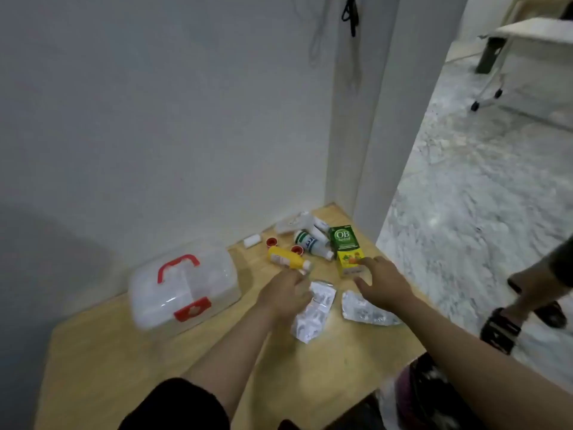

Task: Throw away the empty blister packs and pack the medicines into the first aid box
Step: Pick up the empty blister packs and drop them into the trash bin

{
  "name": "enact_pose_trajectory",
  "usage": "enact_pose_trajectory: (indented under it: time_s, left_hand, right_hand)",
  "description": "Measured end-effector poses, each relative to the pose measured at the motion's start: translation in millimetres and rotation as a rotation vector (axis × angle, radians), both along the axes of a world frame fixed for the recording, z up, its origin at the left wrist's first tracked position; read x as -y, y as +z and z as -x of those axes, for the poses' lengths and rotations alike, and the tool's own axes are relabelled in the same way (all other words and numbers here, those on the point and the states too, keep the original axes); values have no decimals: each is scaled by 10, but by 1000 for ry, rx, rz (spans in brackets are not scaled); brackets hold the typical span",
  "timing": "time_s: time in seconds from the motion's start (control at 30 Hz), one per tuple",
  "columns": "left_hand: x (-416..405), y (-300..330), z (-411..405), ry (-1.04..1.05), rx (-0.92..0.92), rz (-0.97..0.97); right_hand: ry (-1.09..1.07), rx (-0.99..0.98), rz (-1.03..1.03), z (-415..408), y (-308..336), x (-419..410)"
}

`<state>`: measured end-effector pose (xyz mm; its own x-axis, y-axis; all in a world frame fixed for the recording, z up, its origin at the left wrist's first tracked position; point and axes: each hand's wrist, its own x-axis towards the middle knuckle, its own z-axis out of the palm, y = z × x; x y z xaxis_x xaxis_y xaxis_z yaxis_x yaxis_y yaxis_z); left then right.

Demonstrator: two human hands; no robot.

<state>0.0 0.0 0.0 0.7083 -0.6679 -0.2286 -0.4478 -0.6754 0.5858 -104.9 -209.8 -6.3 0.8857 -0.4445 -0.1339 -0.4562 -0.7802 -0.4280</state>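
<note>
Two silver blister packs (pixel 313 308) (pixel 366 308) are lying between and just under our hands. Left hand (pixel 283 294) is pinching the nearer pack's top edge; right hand (pixel 383 282) is hovering spread open. First aid box (pixel 183 288) is sitting closed, left of our left hand.

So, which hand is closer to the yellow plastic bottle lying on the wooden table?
Left. The left hand is just below the yellow plastic bottle's cap; the right hand is further right, near the yellow box.
</note>
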Motion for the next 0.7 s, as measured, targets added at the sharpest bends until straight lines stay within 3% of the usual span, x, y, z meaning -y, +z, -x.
enact_pose_trajectory:
  time_s: [0.33, 0.5, 0.7]
  left_hand:
    - [107, -575, 390, 67, 26, -146]
    - [107, -630, 397, 105, 42, -71]
    - [139, -658, 366, 154, -43, -39]
  right_hand:
    - [59, -247, -14, 559, -393, 189]
    - [25, -229, 5, 590, -438, 189]
    - [-63, -160, -226, 625, -467, 204]
